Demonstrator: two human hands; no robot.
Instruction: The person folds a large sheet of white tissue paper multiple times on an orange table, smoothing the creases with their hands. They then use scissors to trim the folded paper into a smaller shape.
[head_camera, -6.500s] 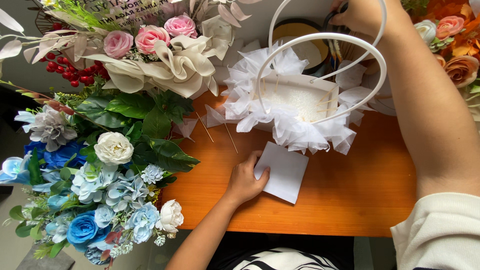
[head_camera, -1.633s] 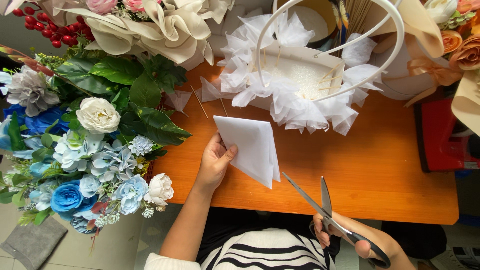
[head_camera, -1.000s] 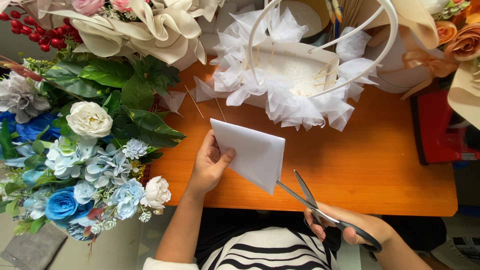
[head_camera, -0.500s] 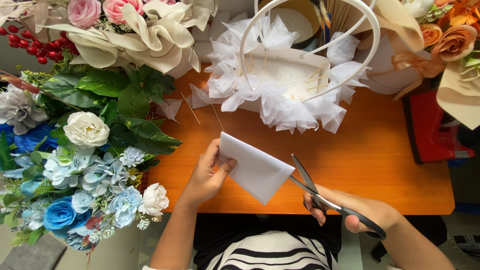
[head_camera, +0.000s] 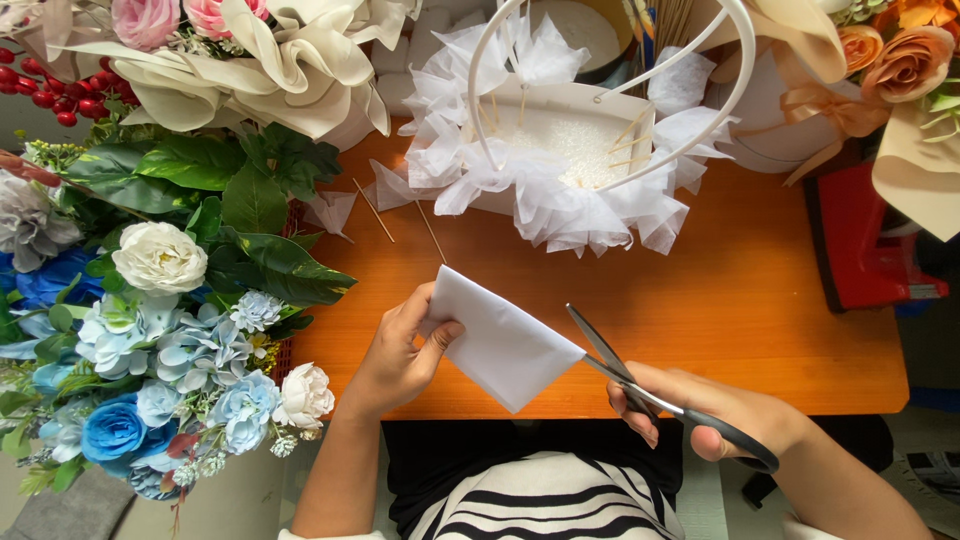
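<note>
The left hand (head_camera: 400, 350) pinches a folded white sheet (head_camera: 500, 338) at frame centre, above the orange table (head_camera: 740, 310). The right hand (head_camera: 715, 410) grips scissors (head_camera: 640, 385), blades parted at the sheet's right corner: cutting appears underway, and closing the blades squarely seems called for. At upper centre, a white-handled basket (head_camera: 600, 120) holds foam, ruffled white tissue and thin sticks.

An orange table (head_camera: 700, 320) is the landmark. On it lies a white folded sheet (head_camera: 500, 340), with dark grey scissors (head_camera: 650, 385) at its edge. At the table's far edge stands a white frilled basket (head_camera: 560, 160). Left of the table, blue and white flowers (head_camera: 150, 370) with green leaves; beyond them, pink roses (head_camera: 145, 20) and red berries (head_camera: 55, 95). Below the table, a black-and-white striped shirt (head_camera: 540, 505).
</note>
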